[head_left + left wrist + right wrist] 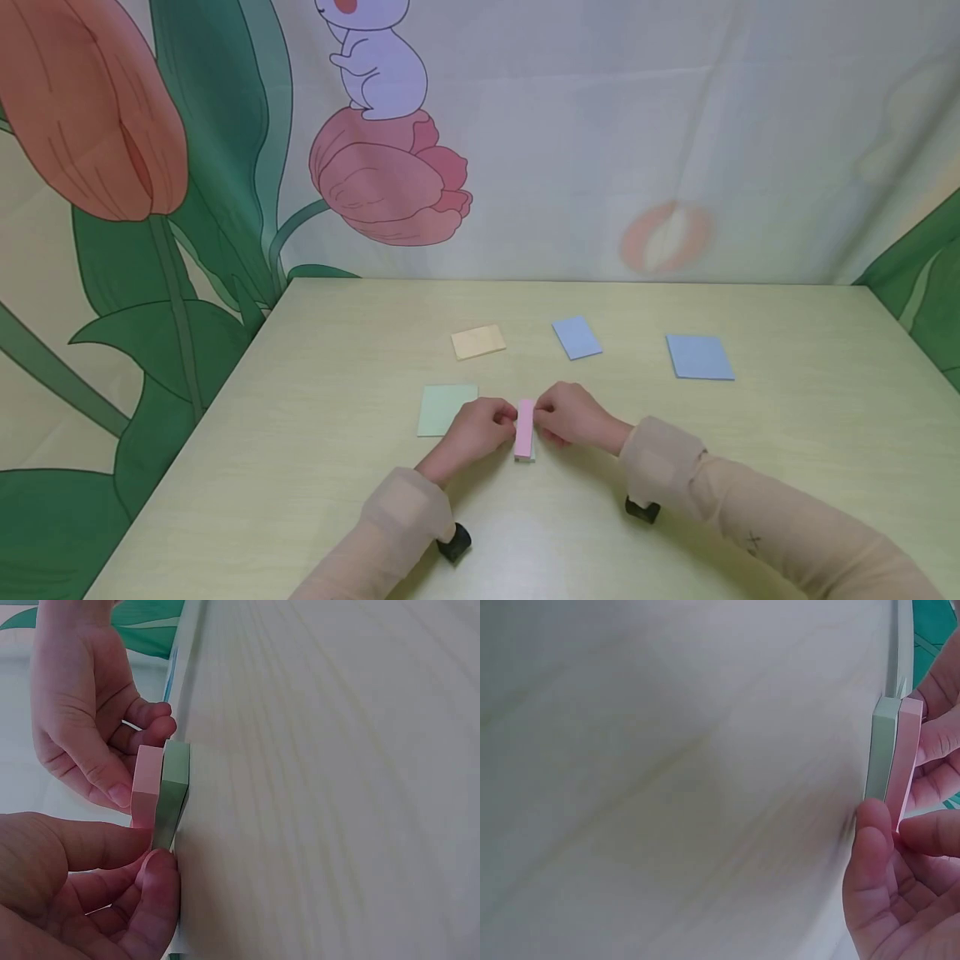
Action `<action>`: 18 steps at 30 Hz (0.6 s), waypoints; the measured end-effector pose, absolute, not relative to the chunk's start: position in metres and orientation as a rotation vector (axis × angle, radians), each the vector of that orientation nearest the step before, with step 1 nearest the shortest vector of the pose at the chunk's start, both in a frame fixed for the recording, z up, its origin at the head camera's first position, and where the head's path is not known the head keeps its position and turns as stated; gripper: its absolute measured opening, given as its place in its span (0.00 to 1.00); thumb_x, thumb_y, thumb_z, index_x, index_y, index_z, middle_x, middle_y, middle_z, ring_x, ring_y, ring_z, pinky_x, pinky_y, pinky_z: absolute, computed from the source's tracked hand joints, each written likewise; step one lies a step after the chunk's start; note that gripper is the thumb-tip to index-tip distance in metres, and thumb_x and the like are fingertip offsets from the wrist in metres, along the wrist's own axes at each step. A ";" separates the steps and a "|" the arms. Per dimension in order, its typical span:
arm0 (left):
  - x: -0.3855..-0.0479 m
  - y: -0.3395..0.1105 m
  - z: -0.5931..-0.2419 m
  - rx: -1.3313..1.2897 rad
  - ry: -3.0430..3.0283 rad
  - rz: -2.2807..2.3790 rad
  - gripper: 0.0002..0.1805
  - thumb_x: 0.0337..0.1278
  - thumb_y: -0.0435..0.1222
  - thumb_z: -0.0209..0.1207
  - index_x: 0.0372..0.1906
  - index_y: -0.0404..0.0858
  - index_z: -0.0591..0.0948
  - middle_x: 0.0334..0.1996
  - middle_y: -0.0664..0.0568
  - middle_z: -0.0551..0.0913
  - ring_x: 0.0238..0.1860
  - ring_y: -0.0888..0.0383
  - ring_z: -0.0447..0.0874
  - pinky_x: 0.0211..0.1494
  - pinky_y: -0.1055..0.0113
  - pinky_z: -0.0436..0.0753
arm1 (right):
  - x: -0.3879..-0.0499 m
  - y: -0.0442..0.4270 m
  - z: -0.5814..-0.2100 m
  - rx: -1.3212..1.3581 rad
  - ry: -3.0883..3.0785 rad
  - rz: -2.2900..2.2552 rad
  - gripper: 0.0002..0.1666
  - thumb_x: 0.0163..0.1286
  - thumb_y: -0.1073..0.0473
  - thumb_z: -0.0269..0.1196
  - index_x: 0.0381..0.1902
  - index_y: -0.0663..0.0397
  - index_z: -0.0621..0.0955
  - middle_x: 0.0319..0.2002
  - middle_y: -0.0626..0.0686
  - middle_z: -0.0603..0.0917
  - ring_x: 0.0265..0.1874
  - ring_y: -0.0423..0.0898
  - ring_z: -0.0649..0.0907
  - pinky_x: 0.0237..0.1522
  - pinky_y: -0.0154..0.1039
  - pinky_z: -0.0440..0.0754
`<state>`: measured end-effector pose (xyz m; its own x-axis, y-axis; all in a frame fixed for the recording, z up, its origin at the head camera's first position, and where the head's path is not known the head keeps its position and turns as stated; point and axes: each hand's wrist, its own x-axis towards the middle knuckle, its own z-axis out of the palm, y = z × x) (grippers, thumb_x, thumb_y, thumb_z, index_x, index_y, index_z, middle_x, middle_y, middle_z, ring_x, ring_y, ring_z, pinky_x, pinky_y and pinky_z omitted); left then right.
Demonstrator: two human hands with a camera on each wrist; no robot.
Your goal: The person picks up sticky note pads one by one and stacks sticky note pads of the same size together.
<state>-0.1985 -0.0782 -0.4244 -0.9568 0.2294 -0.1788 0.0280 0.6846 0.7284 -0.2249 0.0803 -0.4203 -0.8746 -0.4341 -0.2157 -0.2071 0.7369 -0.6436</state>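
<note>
A narrow pink sticky note pad [524, 429] lies on top of a narrow green sticky note pad [177, 761], their long edges nearly lined up, on the table in front of the person. On the left side, the left hand [480, 429] holds the stack between thumb and fingers. From the opposite side the right hand [573, 412] pinches it too, its thumb near the pink pad and its fingertips by the green pad [883, 750]. In the head view, the green pad is mostly covered by the pink one.
A square green pad [438, 408] lies partly behind the left hand. Farther back are a yellow pad [478, 342], a smaller blue pad [577, 337] and a larger blue pad [701, 357]. Behind the pale table [300, 483] hangs a printed cloth [555, 150].
</note>
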 end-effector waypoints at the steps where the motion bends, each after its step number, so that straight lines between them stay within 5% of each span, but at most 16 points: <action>1: -0.199 -0.078 -0.425 0.207 2.643 1.130 0.12 0.49 0.29 0.53 0.41 0.32 0.78 0.26 0.52 0.76 0.30 0.59 0.70 0.31 0.72 0.68 | -0.225 0.080 -0.420 -0.503 2.588 -0.898 0.16 0.61 0.63 0.53 0.15 0.57 0.78 0.09 0.48 0.72 0.08 0.38 0.69 0.13 0.30 0.66; 18: -0.198 -0.077 -0.426 0.237 2.683 1.058 0.11 0.50 0.31 0.54 0.41 0.33 0.79 0.28 0.51 0.76 0.33 0.57 0.70 0.37 0.68 0.69 | -0.227 0.079 -0.424 -0.446 2.577 -0.925 0.14 0.62 0.64 0.51 0.18 0.57 0.77 0.12 0.50 0.74 0.10 0.40 0.73 0.14 0.31 0.70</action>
<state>-0.1982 -0.0770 -0.4256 -0.9562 0.2390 -0.1687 0.0596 0.7238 0.6875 -0.2267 0.0789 -0.4238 -0.8833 -0.4083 -0.2304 -0.1688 0.7354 -0.6563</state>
